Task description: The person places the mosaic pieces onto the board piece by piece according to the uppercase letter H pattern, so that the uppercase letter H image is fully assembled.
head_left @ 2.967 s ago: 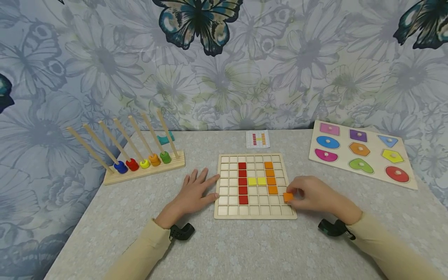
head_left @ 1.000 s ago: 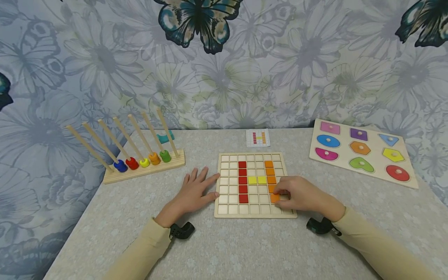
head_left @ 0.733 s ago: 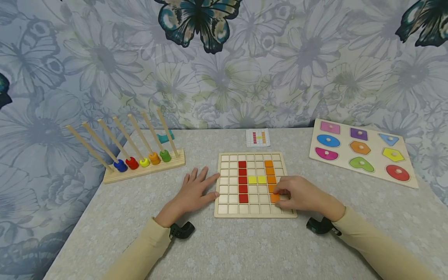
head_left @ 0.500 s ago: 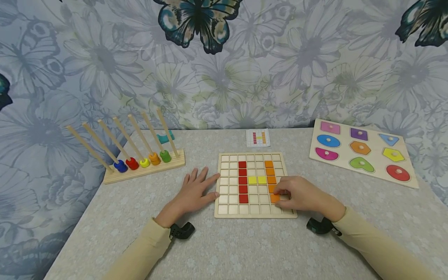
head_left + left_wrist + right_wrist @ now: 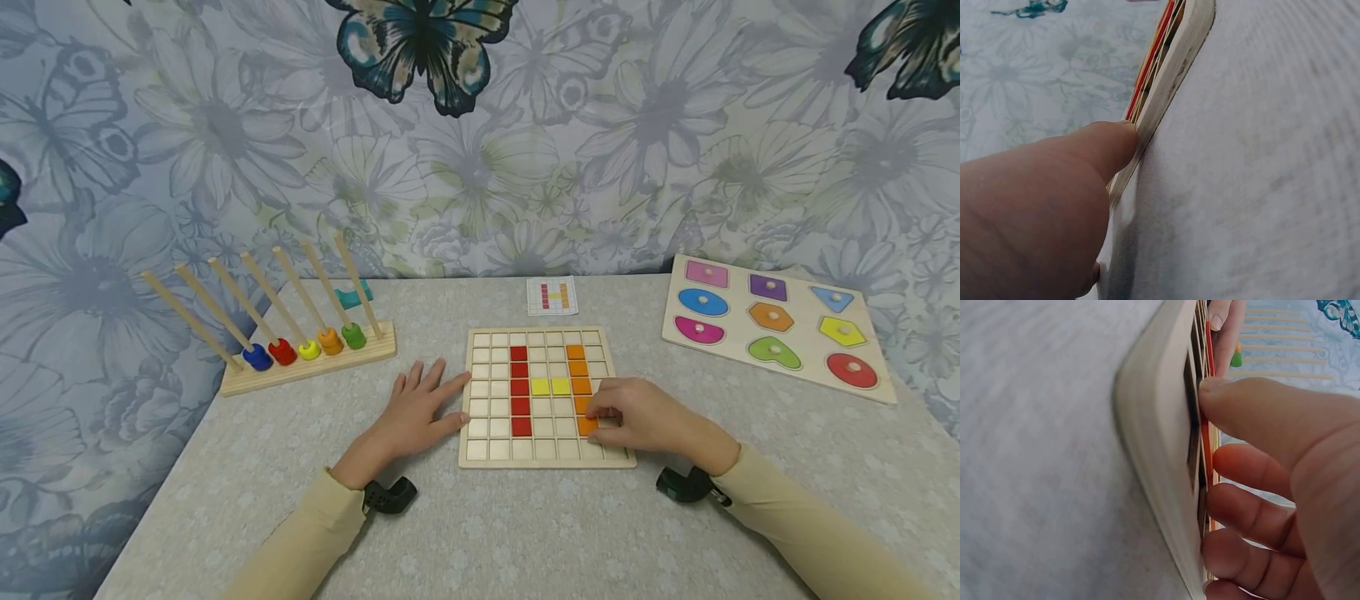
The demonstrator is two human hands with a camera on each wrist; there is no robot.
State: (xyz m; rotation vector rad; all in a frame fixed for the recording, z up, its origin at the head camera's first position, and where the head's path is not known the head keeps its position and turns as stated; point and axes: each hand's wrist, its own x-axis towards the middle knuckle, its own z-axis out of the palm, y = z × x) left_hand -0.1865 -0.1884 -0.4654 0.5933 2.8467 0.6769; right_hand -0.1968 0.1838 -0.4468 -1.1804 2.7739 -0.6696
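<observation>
A square wooden grid board (image 5: 543,451) lies on the table. Red tiles (image 5: 520,387) fill part of one column, and two yellow tiles (image 5: 551,387) link them to a column of orange tiles (image 5: 577,367). At the foot of that column sits the lowest orange tile (image 5: 587,426), in its cell. Thumb and curled index finger of my right hand (image 5: 651,422) are on this tile, pinching it; the right wrist view shows the thumb (image 5: 1241,406) at its edge. My left hand (image 5: 411,419) lies spread, thumb (image 5: 1113,147) and index fingertip touching the board's left edge.
Behind the board lies a pattern card (image 5: 552,296) showing the same coloured figure. A peg stand (image 5: 367,337) with coloured beads is at the left, a teal piece (image 5: 348,297) behind it. On the right lies a shape puzzle board (image 5: 727,329). A floral cloth hangs behind.
Since three seconds ago, my right hand has carried the orange tile leftward from the board's right edge into the orange column's lowest cell. Over the last second both hands have stayed still.
</observation>
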